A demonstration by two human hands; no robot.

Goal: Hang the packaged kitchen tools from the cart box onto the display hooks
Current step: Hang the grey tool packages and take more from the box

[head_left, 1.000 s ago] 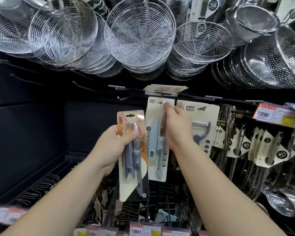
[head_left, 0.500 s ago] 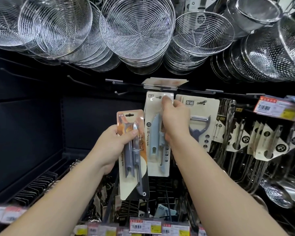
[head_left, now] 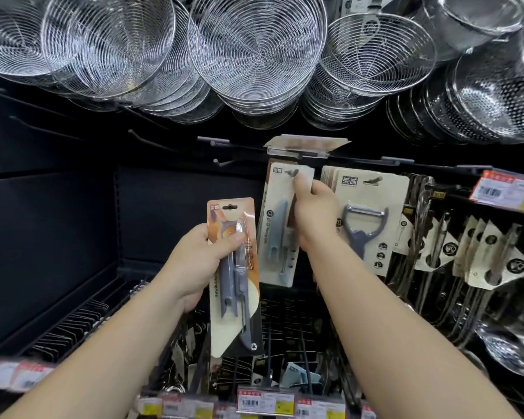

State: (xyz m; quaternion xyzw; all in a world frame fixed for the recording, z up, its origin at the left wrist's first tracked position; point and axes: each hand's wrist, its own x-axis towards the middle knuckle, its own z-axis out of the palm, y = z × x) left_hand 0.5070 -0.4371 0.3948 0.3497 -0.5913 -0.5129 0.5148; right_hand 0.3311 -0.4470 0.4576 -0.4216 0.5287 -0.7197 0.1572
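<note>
My left hand [head_left: 201, 261] grips an orange-topped carded pack with a grey paring knife [head_left: 235, 279], held upright in front of the shelf. My right hand [head_left: 313, 213] pinches the top of a white carded pack with a blue-grey knife [head_left: 277, 228], whose hang hole sits at the tip of a display hook [head_left: 291, 172] under a clear price-tag holder [head_left: 306, 146]. Whether the card is fully on the hook I cannot tell. To its right hangs a stack of white peeler packs [head_left: 365, 219]. The cart box is out of sight.
Wire skimmer baskets [head_left: 254, 52] and steel colanders [head_left: 493, 95] hang overhead. Bare black hooks [head_left: 146, 140] jut from the dark back panel at left. Carded ladles and utensils [head_left: 478, 255] fill the right. Price labels [head_left: 263, 403] line the lower shelf edge.
My right hand has raised the white knife pack up to the hook tip. My left hand with its orange pack has hardly moved. The view tilted slightly upward.
</note>
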